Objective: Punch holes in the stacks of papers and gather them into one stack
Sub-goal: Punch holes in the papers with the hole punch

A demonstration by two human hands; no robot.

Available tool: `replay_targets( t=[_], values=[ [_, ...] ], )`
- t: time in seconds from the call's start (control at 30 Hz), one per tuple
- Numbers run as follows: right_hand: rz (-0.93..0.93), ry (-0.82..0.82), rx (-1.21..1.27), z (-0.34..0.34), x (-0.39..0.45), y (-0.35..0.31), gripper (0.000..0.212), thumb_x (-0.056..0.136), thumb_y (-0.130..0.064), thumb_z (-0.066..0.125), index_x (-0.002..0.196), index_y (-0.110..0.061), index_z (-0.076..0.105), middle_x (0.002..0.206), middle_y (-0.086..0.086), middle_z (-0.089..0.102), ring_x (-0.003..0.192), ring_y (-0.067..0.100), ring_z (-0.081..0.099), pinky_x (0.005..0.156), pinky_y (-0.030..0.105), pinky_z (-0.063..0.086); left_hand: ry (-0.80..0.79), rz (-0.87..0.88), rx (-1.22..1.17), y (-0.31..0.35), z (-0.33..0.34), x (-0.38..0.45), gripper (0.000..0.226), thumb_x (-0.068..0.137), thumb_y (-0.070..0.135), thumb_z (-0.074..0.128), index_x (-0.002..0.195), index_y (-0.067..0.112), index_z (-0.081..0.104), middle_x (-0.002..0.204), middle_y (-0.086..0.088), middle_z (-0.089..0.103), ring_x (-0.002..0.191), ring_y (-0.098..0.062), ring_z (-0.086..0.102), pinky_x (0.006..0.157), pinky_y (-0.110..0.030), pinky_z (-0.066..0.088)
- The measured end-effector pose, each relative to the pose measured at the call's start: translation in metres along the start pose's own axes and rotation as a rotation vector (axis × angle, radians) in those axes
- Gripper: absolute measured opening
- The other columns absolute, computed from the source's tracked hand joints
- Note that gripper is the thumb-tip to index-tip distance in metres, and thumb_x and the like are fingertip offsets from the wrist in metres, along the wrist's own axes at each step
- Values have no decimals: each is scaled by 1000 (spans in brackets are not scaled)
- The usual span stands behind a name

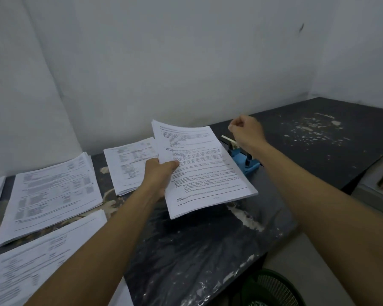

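Left hand (pixel 161 171) pinches a paper stack (pixel 203 171) beside the blue hole punch (pixel 244 161) | right hand (pixel 247 131) curled, empty, above the punch | several stacks left of the punch seem ungathered

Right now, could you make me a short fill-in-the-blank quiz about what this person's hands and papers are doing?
1. The left hand holds a stack of ____.
2. The hole punch beside the held stack is coloured ____.
3. The right hand hovers above the punch with fingers curled, holding ____.
4. The tabletop is coloured ____.

Missing words: papers; blue; nothing; black
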State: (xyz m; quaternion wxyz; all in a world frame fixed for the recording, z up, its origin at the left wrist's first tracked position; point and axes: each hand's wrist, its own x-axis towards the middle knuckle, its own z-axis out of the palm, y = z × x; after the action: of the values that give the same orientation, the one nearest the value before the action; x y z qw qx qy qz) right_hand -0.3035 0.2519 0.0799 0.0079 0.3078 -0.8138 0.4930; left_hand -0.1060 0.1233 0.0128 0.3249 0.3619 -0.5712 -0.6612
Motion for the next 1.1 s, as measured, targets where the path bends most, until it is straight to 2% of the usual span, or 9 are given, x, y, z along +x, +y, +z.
replay_targets(
  t=[0.2,0.27,0.37,0.47,0.57,0.63,0.73,0.93,1.1],
  values=[
    [-36,-210,-136,9,12,11,31,103,-26,44,123,-16,64,122,-2,64,112,17,57,90,30,44,54,-45,0,-22,24,5,19,90,-3,65,105,10,66,90,-2,70,80,-20,69,56,-28,56],
    [-9,-270,-165,10,15,13,36,104,-30,40,122,-13,66,124,-1,64,115,20,57,95,34,44,73,-49,-2,-28,30,7,19,90,-4,65,101,11,66,87,2,69,80,-19,68,53,-26,55],
    [90,-362,-222,13,17,16,30,103,-30,36,91,-13,57,90,0,59,85,20,52,70,31,38,104,-61,-27,-34,40,11,19,87,-5,65,95,12,65,90,-1,70,83,-22,69,60,-30,59],
    [161,-401,-215,13,18,16,31,105,-33,33,87,-12,46,80,3,50,69,14,43,62,30,32,129,-79,-46,-37,54,14,19,86,-6,64,90,13,63,92,-3,70,84,-25,69,63,-34,60],
    [156,-442,-211,10,18,18,35,106,-36,30,93,-11,51,93,7,52,79,16,46,75,35,36,145,-83,-42,-38,68,16,17,85,-6,63,89,10,63,94,-5,70,84,-27,70,65,-38,62],
    [160,-476,-207,6,15,16,40,108,-35,29,116,-8,57,111,16,54,100,23,53,89,39,39,150,-87,-54,-40,77,17,17,84,-7,61,86,10,62,93,-5,70,83,-26,70,67,-39,62],
    [176,-486,-218,3,14,13,49,109,-35,27,138,-1,46,141,20,49,130,33,46,108,44,35,156,-97,-54,-44,87,18,15,85,-5,61,87,10,63,89,-2,69,80,-23,69,66,-36,62],
    [159,-516,-284,2,16,15,45,110,-26,25,139,4,41,143,25,44,132,39,43,110,46,34,198,-121,-55,-54,100,16,16,81,-2,62,93,10,63,96,-5,71,84,-27,70,77,-46,62],
    [155,-532,-277,6,19,21,48,109,-29,25,142,2,40,147,22,42,134,37,41,110,46,33,191,-130,-82,-60,103,14,22,83,-4,62,78,18,60,88,1,70,82,-25,70,77,-48,61]
  ],
)
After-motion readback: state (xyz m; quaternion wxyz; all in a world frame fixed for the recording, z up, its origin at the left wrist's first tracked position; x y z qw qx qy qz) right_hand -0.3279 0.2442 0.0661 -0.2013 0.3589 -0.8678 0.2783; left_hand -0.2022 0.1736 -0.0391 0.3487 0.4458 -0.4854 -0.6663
